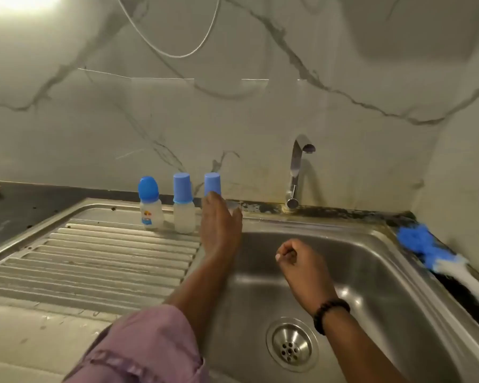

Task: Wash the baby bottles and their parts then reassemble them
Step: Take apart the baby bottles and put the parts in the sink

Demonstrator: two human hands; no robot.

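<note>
Reaching across the ribbed draining board (pixel 100 261), the left hand (pixel 219 228) covers the body of the third baby bottle (pixel 213 183), the rightmost of three standing in a row at the back of the steel surface. Only that bottle's blue cap shows above the knuckles, so the fingers seem to wrap it, though the grip itself is hidden from this angle. To its left stand the second bottle (pixel 183 205), with a straight-sided blue cap, and the first bottle (pixel 150 203), with a rounded blue cap and a printed label. The right hand (pixel 299 261) hangs over the sink basin (pixel 371 272) with its fingers curled loosely and holding nothing; a dark beaded bracelet (pixel 331 315) circles that wrist. Behind the basin rises the tap (pixel 297 170). A blue-and-white bottle brush (pixel 437 255) lies on the dark counter at the sink's right rim.
</note>
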